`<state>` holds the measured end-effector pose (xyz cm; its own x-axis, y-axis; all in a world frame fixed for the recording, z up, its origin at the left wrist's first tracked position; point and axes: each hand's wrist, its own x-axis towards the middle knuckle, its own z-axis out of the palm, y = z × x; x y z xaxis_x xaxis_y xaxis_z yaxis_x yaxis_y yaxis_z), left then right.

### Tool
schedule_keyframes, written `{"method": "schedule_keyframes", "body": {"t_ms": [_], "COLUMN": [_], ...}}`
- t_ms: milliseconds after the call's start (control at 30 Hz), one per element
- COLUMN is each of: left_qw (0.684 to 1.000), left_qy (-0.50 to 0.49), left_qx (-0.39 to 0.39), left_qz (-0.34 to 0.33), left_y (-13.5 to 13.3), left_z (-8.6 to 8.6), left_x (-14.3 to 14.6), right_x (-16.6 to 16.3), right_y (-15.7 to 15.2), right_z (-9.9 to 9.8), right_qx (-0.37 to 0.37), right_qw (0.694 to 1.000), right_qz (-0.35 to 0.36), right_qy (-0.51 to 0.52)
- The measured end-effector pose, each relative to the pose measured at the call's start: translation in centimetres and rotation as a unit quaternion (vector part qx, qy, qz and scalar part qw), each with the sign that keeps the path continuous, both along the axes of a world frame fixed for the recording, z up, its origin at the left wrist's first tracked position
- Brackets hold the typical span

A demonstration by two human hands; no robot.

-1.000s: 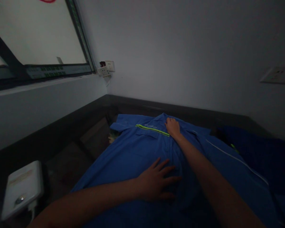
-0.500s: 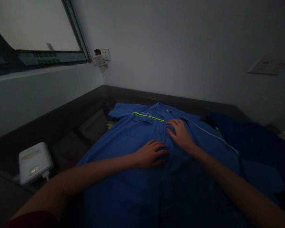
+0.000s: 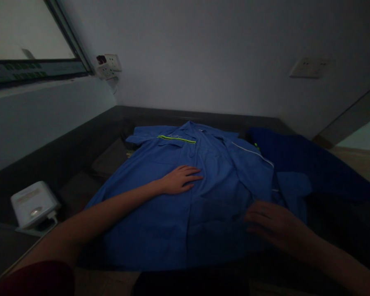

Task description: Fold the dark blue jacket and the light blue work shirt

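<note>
A blue work shirt with a yellow-green chest stripe lies spread flat, collar toward the far wall. My left hand rests flat on its chest area, fingers stretched out. Near the shirt's lower right hem, my right hand lies with fingers extended, palm down on the fabric. Neither hand holds anything.
A darker blue garment lies to the right of the shirt. A white box-shaped device sits at the left. Wall sockets hang in the corner below a window; another socket plate is on the far wall.
My right hand has slid from the collar down the shirt front to the lower right hem. My left hand stayed on the chest area. The view tilted downward.
</note>
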<state>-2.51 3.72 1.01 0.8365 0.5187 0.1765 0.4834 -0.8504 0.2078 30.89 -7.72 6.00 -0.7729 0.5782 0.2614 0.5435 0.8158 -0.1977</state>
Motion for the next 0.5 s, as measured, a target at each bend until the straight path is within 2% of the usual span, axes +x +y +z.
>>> {"method": "schedule_keyframes", "body": {"t_ms": [100, 267, 367, 500], "left_qw": [1.0, 1.0, 1.0, 0.999], "left_qy": [0.006, 0.004, 0.008, 0.014], "left_qx": [-0.008, -0.01, -0.016, -0.029], "left_qz": [-0.002, -0.008, -0.006, 0.002], "left_y": [-0.1, -0.2, -0.2, -0.2], "left_z": [0.1, 0.3, 0.4, 0.5], "left_x": [0.0, 0.0, 0.1, 0.2], "right_x": [2.1, 3.4, 3.1, 2.1], "right_y": [-1.7, -3.5, -4.2, -5.8], "right_z": [-2.1, -5.3, -5.7, -5.0], "right_qx": [-0.013, 0.042, 0.076, 0.144], "right_qw": [0.999, 0.994, 0.992, 0.984], "right_qz": [-0.036, -0.097, -0.103, -0.102], "right_qy": [-0.013, -0.003, 0.005, 0.017]}}
